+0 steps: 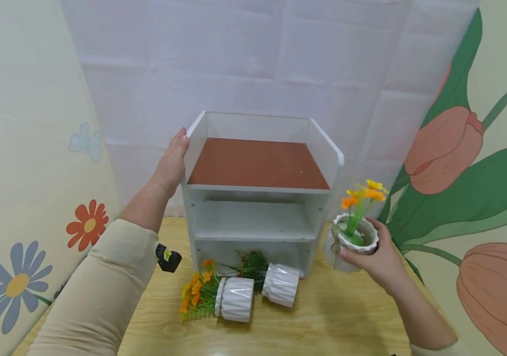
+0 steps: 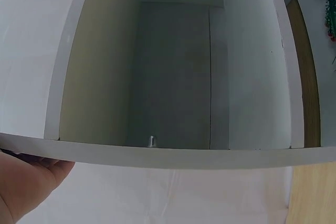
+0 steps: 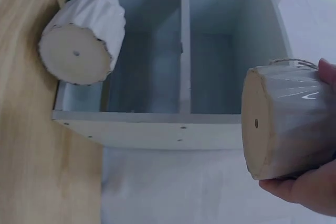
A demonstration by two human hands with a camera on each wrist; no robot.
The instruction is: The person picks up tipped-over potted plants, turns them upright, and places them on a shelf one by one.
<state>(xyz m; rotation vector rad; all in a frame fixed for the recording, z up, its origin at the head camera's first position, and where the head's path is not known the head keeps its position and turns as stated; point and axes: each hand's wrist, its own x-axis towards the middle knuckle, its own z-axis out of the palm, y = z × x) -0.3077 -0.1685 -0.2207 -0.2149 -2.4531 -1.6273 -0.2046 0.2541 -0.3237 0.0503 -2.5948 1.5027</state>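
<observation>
Painted tulips and daisies cover the walls on both sides, a creased white sheet hangs behind, and a pale wooden surface (image 1: 324,316) carries a small white shelf unit (image 1: 258,198) with a reddish-brown top tray and two open levels beneath. At the unit's upper left corner the left hand (image 1: 171,165) lies flat against the side panel, fingers straight, bracing rather than gripping. The right hand (image 1: 380,259) has its grip curled round a white ribbed pot (image 1: 353,242) of orange and yellow artificial flowers, held upright in the air just off the unit's right side, apart from it. Two more ribbed pots lie tipped over on the surface in front of the lowest level: one with orange flowers (image 1: 234,298) and, just beside it, one with dark green sprigs (image 1: 281,284). To place the held pot well, it seems wise to keep it level, bring it in base first so the blooms clear the shelf edge, and keep the left palm firm on the panel so the light unit does not slide.
</observation>
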